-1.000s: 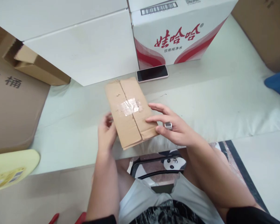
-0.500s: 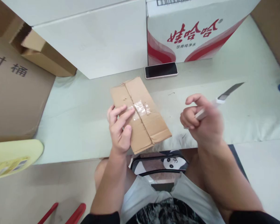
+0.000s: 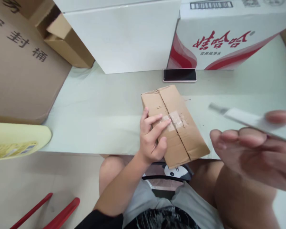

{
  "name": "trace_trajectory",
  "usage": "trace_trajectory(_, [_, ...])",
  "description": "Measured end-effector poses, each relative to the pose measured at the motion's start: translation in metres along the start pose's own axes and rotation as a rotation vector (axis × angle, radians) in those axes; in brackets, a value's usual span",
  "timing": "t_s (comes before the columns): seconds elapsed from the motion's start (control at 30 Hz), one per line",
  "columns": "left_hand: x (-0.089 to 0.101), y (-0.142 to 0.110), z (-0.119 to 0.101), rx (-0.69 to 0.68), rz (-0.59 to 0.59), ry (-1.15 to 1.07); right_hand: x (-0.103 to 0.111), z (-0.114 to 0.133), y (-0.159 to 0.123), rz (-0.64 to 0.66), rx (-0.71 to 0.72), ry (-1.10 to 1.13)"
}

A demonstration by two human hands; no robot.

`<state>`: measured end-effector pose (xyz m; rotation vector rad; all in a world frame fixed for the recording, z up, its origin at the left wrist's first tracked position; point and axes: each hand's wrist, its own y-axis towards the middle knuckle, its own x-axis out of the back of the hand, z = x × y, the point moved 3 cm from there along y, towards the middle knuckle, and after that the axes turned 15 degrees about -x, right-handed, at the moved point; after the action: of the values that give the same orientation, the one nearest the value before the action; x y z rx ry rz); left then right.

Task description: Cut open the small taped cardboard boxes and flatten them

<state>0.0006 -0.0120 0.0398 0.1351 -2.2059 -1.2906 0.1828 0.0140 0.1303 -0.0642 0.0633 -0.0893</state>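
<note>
A small flat brown cardboard box (image 3: pixel 184 135) lies aslant at the near edge of the table, its front corner reaching past that edge. Clear tape (image 3: pixel 175 119) crosses the seam along its top. My left hand (image 3: pixel 154 136) holds the box on its left side, fingers laid over the top with two tips at the tape. To the right, raised close to the camera and apart from the box, my right hand (image 3: pixel 257 152) is closed round the white handle of a knife (image 3: pixel 243 118). The knife's blade points left and is blurred.
A phone (image 3: pixel 179 75) lies face up before a white and red carton (image 3: pixel 212 41) and a plain white box (image 3: pixel 133 41). Large brown cartons (image 3: pixel 21 73) stand at left, near a pale yellow object (image 3: pixel 16 133). Red bars (image 3: pixel 62 214) show below on the floor side.
First both hands were at the box; then the knife appeared in my right hand. That hand has since come nearer the camera, the blade swinging to point left. My left hand moved onto the box top.
</note>
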Motion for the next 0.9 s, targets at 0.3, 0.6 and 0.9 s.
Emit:
trace_trajectory(0.3, [-0.001, 0.003, -0.002, -0.001, -0.009, -0.074, 0.005, -0.010, -0.022, 0.009, 0.123, -0.173])
trace_trajectory(0.6, [-0.002, 0.003, -0.004, 0.022, -0.020, -0.114, 0.004, -0.013, -0.018, 0.044, -0.013, -0.219])
trace_trajectory(0.9, [-0.003, 0.002, -0.004, 0.013, -0.057, -0.091, 0.000, -0.008, -0.019, -0.148, -0.107, -0.229])
